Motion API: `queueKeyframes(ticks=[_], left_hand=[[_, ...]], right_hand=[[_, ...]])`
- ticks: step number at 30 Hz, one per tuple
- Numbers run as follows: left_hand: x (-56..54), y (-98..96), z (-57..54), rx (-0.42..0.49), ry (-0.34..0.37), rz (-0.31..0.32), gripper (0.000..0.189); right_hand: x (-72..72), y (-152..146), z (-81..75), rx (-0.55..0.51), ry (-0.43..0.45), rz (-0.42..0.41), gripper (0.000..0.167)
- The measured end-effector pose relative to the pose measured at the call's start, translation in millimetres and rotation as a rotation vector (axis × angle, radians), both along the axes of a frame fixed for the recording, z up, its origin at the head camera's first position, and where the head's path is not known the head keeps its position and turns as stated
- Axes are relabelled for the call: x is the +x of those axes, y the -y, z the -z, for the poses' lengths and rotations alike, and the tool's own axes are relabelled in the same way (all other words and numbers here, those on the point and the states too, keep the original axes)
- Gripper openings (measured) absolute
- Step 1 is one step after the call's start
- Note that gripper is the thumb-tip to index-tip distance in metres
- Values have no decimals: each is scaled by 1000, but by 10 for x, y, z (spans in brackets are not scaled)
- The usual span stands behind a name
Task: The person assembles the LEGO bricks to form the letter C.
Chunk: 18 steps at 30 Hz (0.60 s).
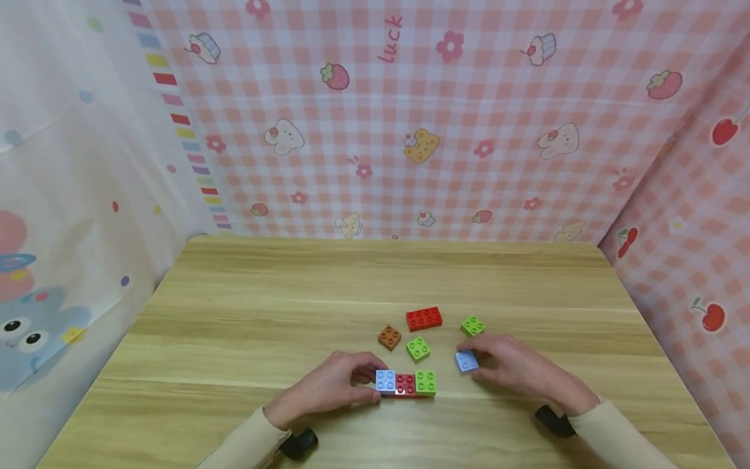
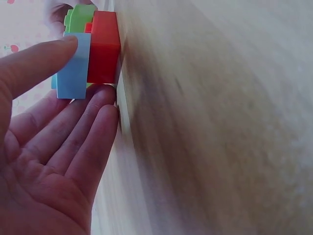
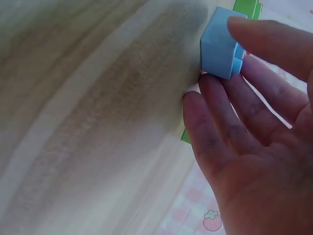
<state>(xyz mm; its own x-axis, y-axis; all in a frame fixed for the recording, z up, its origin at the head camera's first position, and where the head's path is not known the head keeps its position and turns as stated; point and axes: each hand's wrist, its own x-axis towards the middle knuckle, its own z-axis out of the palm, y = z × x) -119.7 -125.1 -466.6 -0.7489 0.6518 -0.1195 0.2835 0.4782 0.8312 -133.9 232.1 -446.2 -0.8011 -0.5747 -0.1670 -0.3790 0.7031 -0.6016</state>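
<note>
On the table, a light blue brick (image 1: 385, 380) and a green brick (image 1: 426, 383) sit on the two ends of a long red brick (image 1: 405, 385), whose studs show between them. My left hand (image 1: 331, 385) holds this built piece by its left end. The left wrist view shows the thumb against the blue brick's side and the fingers on the opposite side. To the right, my right hand (image 1: 515, 370) pinches a loose light blue brick (image 1: 466, 361) between thumb and fingers, its studs facing up. In the right wrist view, that blue brick (image 3: 219, 46) is close to the tabletop.
Behind the built piece lie a brown brick (image 1: 389, 337), a green brick (image 1: 418, 349) and a long red brick (image 1: 424, 318). Another green brick (image 1: 472, 326) is just beyond my right fingers. Patterned cloth (image 1: 410, 117) hangs behind the wooden table (image 1: 263, 280) and along both sides.
</note>
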Motion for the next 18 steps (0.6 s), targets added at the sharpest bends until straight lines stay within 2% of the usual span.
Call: queueKeyframes(ticks=[12, 18], left_hand=[[-2, -8, 3, -11, 13, 9, 31], [-1, -4, 3, -9, 12, 9, 31]], right_hand=[[83, -54, 8, -6, -89, 29, 34], [147, -72, -27, -58, -83, 71, 37]])
